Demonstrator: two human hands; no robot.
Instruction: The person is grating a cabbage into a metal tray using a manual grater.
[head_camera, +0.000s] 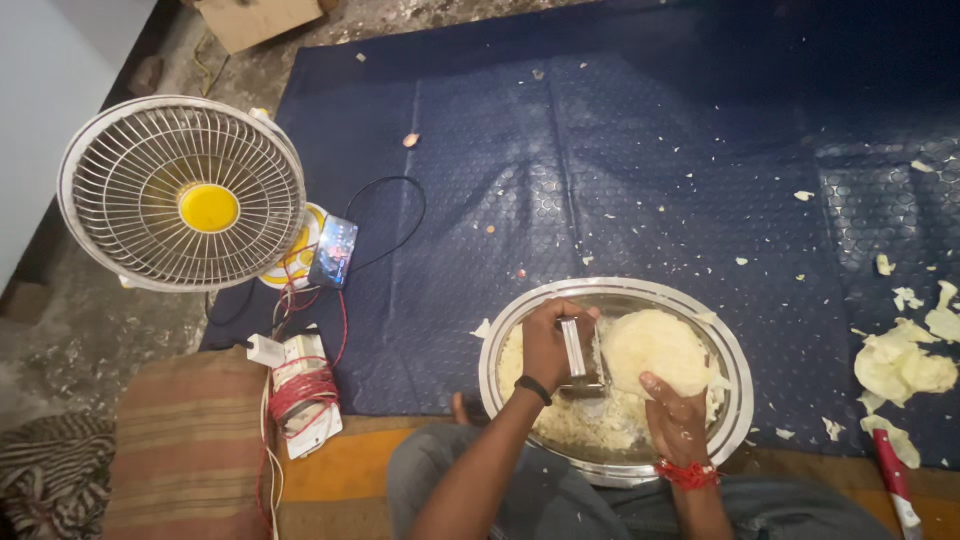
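A wide steel plate (735, 350) lies on the dark blue mat in front of me, holding a heap of pale shredded cabbage (585, 420). My left hand (548, 340), with a black band at the wrist, grips a metal grater (575, 350) that stands in the plate. My right hand (675, 415), with a red thread at the wrist, presses a half head of cabbage (655, 348) against the grater's right side.
A table fan (182, 193) stands at the left with a phone (334, 250), cables and a white socket box (305, 385) beside it. A striped cushion (185, 445) lies at lower left. Cabbage leaves (900, 365) and scraps litter the blue mat (620, 170) at right.
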